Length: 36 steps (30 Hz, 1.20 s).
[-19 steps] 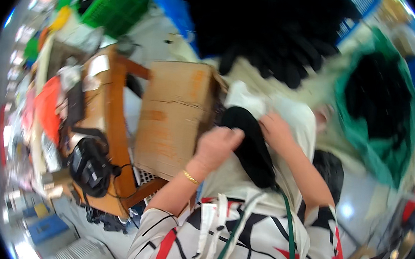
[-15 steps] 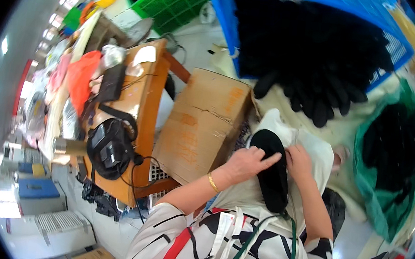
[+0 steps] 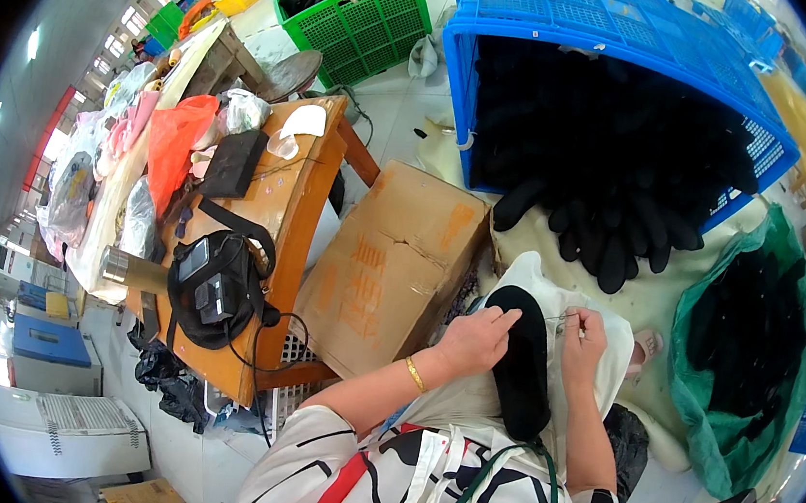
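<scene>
A long black sole-shaped piece (image 3: pixel 519 374) lies lengthwise over the white cloth (image 3: pixel 611 361) on my lap, its rounded top end pointing away from me. My left hand (image 3: pixel 474 344) comes in from the left, thumb and forefinger pinched on the upper left edge of that piece. To the right of the piece, my right hand (image 3: pixel 584 337) is raised a little with fingertips pressed together. A thin strand or needle shows between those fingertips and the black piece, too fine to name surely.
Ahead, a tipped blue crate (image 3: pixel 468 83) spills many black pieces. A green sack (image 3: pixel 688 415) of black material stands right. A cardboard box (image 3: pixel 391 270) is at my left, beside a wooden table (image 3: pixel 308 184) with a black cap-like device (image 3: pixel 215 287). A green crate (image 3: pixel 366 35) stands behind.
My right hand has drawn back to the right, off the edge of the black piece, and a thin line now shows at its fingertips. The left hand's extended forefinger has curled in.
</scene>
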Available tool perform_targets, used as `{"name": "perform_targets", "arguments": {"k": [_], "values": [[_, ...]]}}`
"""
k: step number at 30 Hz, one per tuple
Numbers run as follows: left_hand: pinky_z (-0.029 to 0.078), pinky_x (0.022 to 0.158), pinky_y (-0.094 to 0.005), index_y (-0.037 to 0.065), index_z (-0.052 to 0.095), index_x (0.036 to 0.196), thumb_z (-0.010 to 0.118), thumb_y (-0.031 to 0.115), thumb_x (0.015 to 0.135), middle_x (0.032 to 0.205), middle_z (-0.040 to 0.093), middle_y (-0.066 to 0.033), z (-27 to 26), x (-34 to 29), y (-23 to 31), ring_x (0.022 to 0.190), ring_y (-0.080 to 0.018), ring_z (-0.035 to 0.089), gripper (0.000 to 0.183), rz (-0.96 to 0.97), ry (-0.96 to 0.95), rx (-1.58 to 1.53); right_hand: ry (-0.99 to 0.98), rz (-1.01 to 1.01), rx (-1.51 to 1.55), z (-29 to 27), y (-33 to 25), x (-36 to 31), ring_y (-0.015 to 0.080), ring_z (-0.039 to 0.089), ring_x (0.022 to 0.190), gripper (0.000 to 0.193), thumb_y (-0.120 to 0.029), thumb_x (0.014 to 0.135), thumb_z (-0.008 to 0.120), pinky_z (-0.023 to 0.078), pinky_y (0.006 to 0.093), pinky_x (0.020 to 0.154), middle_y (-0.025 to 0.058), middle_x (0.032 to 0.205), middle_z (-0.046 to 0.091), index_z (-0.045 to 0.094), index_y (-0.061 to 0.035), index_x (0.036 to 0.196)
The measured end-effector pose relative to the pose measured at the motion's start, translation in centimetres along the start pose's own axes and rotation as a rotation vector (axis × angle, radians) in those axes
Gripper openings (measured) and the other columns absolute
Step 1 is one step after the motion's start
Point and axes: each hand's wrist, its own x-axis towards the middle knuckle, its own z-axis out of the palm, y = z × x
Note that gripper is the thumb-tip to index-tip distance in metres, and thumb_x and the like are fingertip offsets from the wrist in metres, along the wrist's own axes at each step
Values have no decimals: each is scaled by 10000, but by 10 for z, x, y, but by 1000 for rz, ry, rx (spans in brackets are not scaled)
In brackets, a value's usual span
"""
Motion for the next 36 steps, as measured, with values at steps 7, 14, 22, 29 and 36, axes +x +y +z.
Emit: {"name": "perform_targets", "arguments": {"k": [7, 14, 22, 29, 36], "values": [[520, 630, -390, 84, 503, 1124, 726, 206, 766, 919, 560, -97, 3, 13, 11, 803, -292, 611, 439, -121, 30, -5, -161, 339, 883, 46, -38, -13, 110, 562, 731, 262, -212, 1036, 471, 470, 248, 709, 34, 803, 593, 559, -25, 876], [514, 596, -396, 90, 489, 1102, 688, 140, 790, 872, 546, -113, 20, 11, -9, 759, -314, 616, 374, -41, 60, 9, -234, 377, 894, 41, -51, -18, 93, 470, 621, 287, -235, 1025, 466, 410, 236, 603, 11, 699, 526, 518, -57, 805], [516, 542, -344, 80, 513, 1099, 649, 167, 799, 808, 589, -92, 13, 53, -10, 699, -268, 640, 341, 332, 129, 120, -125, 191, 888, 16, -80, -13, 122, 466, 683, 267, -204, 1023, 466, 403, 251, 650, 17, 714, 474, 474, -62, 797], [519, 561, -366, 49, 518, 1121, 582, 187, 829, 790, 600, -90, 8, 65, 2, 699, -277, 648, 329, 585, -243, 150, -121, 93, 948, -15, -73, -42, 131, 476, 705, 255, -153, 1013, 442, 407, 248, 669, 22, 713, 461, 456, -65, 774], [529, 583, -381, 42, 542, 1157, 514, 181, 874, 848, 623, -116, 40, 31, -1, 729, -298, 654, 317, 665, -432, 101, -96, 183, 764, -19, -54, -94, 117, 449, 687, 258, -150, 1014, 416, 384, 233, 624, 14, 712, 449, 448, -61, 774]]}}
